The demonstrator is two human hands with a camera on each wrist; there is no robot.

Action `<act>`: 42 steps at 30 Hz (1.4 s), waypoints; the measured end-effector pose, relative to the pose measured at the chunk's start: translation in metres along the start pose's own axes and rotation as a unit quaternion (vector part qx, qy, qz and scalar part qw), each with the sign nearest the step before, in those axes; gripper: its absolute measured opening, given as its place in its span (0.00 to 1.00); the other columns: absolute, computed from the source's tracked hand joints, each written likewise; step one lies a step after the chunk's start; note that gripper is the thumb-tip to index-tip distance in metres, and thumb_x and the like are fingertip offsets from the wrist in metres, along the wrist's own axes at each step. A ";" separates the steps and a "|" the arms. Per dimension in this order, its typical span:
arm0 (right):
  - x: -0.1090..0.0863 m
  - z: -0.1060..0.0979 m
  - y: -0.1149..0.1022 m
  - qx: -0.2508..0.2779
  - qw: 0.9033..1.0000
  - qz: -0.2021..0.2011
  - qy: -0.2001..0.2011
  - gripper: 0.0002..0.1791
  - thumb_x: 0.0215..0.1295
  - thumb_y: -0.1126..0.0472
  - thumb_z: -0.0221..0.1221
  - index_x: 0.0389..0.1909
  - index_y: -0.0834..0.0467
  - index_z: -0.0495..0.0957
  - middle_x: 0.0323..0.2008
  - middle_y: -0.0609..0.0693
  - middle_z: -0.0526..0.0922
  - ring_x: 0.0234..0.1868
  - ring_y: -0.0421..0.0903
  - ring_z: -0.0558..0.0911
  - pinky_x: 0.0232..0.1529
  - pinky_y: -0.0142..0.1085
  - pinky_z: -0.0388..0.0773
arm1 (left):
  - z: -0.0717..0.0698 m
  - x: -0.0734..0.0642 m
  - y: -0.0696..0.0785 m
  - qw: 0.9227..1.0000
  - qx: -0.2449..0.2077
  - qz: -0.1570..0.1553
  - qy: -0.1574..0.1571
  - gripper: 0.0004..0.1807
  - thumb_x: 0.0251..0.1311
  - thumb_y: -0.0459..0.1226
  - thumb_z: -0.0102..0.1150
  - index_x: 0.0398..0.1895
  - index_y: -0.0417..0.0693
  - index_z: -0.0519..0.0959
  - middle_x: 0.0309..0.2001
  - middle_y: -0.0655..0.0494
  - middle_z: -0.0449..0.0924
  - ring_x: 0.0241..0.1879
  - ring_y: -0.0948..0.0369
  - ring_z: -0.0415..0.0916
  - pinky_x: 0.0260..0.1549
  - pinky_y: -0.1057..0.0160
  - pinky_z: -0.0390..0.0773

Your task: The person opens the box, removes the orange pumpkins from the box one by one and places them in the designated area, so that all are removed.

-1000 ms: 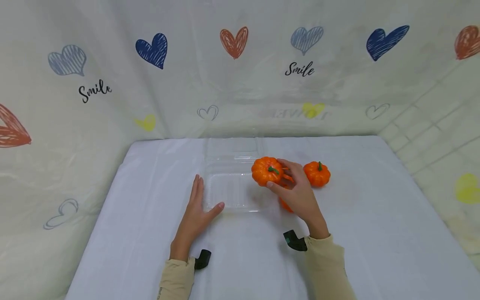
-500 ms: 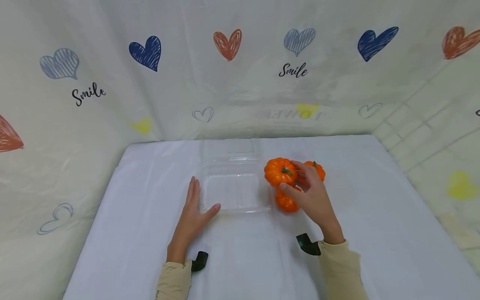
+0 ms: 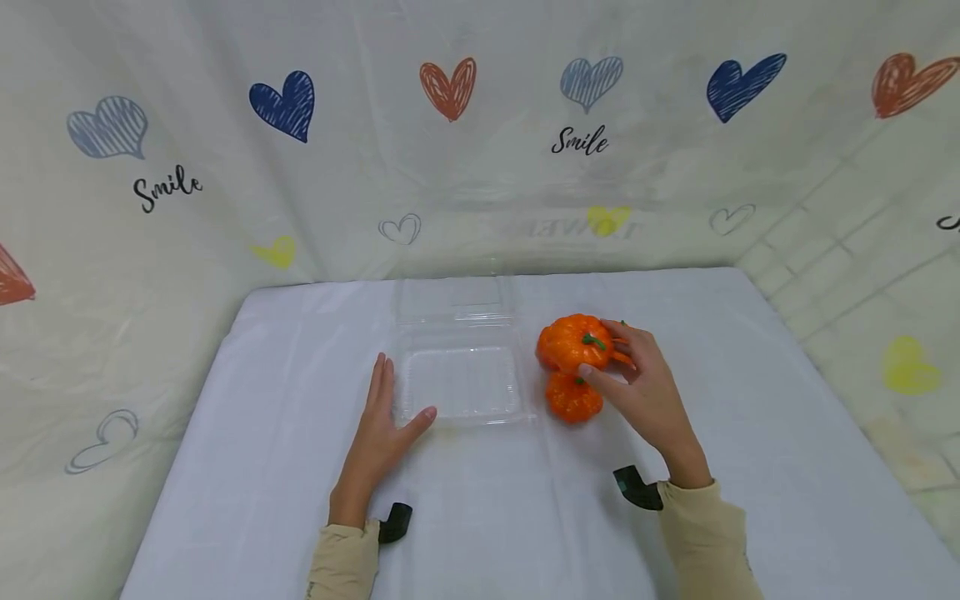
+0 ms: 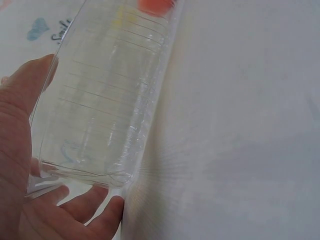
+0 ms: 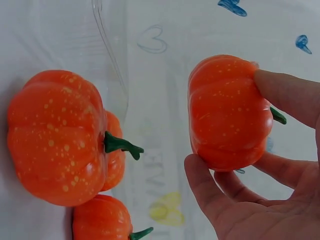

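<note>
My right hand point(image 3: 647, 396) holds a small orange toy pumpkin point(image 5: 230, 115) with a green stem, thumb on one side and fingertips on the other. In the head view that pumpkin overlaps others behind it. Below it lies another pumpkin point(image 3: 573, 400). The right wrist view shows a large-looking pumpkin point(image 5: 57, 137), one partly hidden behind it point(image 5: 116, 165) and a third pumpkin point(image 5: 100, 220) at the bottom. My left hand point(image 3: 378, 437) rests at the near left corner of a clear plastic container point(image 3: 461, 383), fingers along its side, thumb stretched along its front.
The container's clear lid point(image 3: 427, 302) lies folded back toward the rear. A white cloth covers the table point(image 3: 480, 517). Behind the table hangs a pale curtain point(image 3: 337, 192) printed with hearts and words.
My right hand has carried its pumpkin from above the container's right edge rightward, over to the other pumpkins. The left hand has stayed at the container's corner.
</note>
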State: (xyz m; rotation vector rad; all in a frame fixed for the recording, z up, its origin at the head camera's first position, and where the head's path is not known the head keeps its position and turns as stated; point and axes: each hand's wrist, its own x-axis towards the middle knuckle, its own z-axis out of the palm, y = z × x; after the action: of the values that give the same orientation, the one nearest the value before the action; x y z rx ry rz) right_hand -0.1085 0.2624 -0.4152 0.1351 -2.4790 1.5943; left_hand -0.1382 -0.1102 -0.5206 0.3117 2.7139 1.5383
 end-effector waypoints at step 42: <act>-0.043 -0.058 0.040 -0.102 0.992 0.052 0.044 0.41 0.75 0.54 0.68 0.81 0.63 0.62 0.72 0.64 0.64 0.68 0.65 0.70 0.55 0.15 0.70 | 0.001 -0.002 0.001 1.000 -0.002 -0.008 -0.002 0.63 0.67 0.62 0.67 0.89 0.47 0.40 0.88 0.61 0.29 0.85 0.53 0.34 0.78 0.36 0.48</act>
State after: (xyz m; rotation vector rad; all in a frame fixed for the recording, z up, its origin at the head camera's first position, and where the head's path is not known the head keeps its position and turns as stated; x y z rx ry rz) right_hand -0.0677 0.3307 -0.4367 -0.0949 -2.5981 1.3399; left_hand -0.1358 -0.1090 -0.5205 0.2905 2.7039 1.5373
